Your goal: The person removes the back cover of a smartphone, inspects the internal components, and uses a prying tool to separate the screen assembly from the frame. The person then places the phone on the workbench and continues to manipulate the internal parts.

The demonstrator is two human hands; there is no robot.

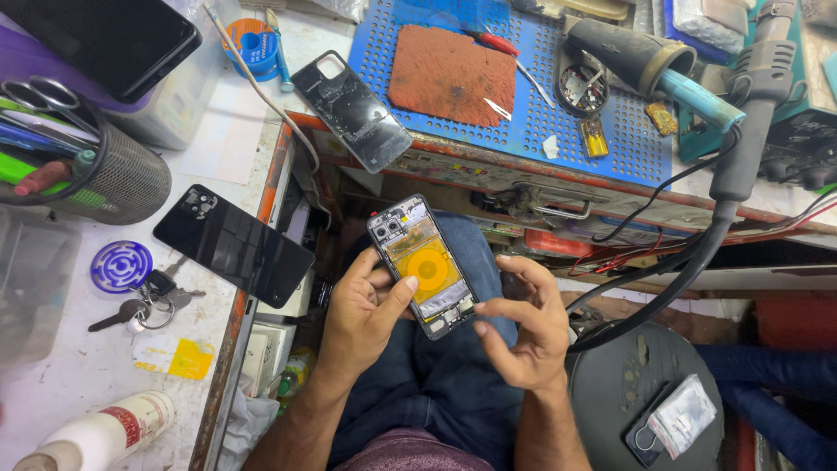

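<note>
An opened phone (421, 264) with its back cover off shows a yellow coil and camera modules. My left hand (362, 312) grips it from the left side, thumb lying across its lower half, above my lap. My right hand (523, 327) hovers just right of the phone's lower end, fingers spread and curled, fingertips close to its bottom corner, holding nothing I can see.
A black phone back cover (351, 109) lies at the bench edge, another black phone (233, 244) on the white table at left beside keys (139, 305). A blue perforated mat (558, 96) carries a red pad (452, 74), tools and a hot-air handle (758, 96). A stool (649, 401) stands right.
</note>
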